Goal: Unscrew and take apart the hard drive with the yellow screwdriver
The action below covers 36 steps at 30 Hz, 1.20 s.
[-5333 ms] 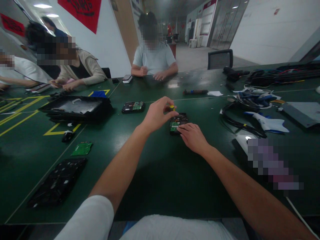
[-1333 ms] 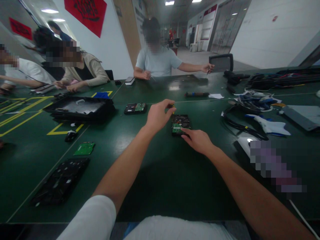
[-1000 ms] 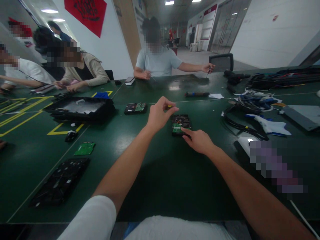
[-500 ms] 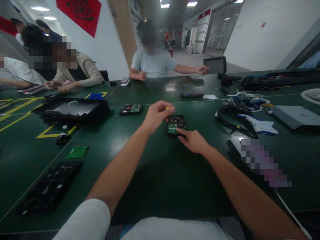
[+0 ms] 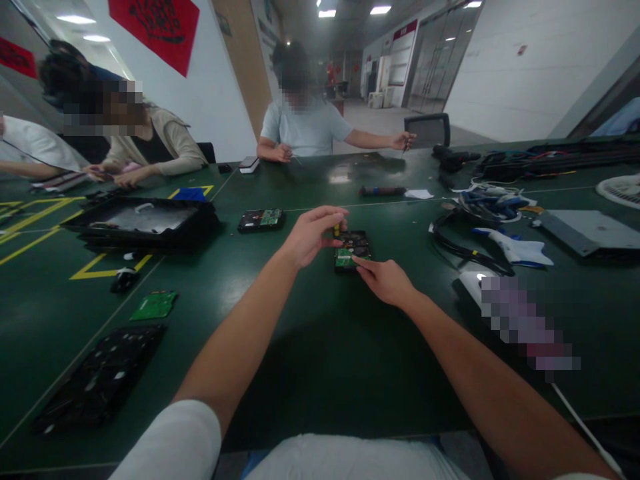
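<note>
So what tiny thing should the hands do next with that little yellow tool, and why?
Probably turn it. The left hand pinches the yellow screwdriver upright over the hard drive, while the right hand steadies the drive's near edge.

Mostly hard, dark surfaces with a dull shine from where I watch.

The green table (image 5: 320, 347) looks smooth and semi-glossy, throwing back the ceiling lights. The hard drive (image 5: 353, 248) shows a matt green circuit board set in dark metal. My screwdriver (image 5: 337, 231) has a yellow plastic-looking handle. The black tray (image 5: 145, 223) looks like plastic.
</note>
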Each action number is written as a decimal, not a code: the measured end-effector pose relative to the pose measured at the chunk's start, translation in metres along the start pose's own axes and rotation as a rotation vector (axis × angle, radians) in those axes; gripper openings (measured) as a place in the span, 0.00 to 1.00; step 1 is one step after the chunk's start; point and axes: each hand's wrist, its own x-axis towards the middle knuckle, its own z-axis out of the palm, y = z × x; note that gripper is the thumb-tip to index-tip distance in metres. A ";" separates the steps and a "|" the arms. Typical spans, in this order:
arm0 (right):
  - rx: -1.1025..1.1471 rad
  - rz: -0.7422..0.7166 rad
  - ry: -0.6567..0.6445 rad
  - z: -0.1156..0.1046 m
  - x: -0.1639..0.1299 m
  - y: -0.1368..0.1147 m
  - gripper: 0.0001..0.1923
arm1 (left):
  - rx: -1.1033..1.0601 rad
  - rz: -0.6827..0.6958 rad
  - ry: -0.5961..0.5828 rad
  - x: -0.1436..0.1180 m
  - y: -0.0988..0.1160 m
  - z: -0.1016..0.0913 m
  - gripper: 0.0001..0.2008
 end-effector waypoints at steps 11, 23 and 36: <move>0.070 -0.010 0.006 0.002 0.001 0.003 0.26 | -0.036 -0.045 0.068 0.002 -0.003 -0.001 0.09; 0.131 -0.007 -0.021 0.001 0.002 0.003 0.27 | -0.082 -0.132 0.073 0.003 -0.004 -0.004 0.09; 0.125 -0.012 -0.018 0.001 0.001 0.003 0.27 | 0.021 -0.125 0.034 0.001 -0.002 0.000 0.12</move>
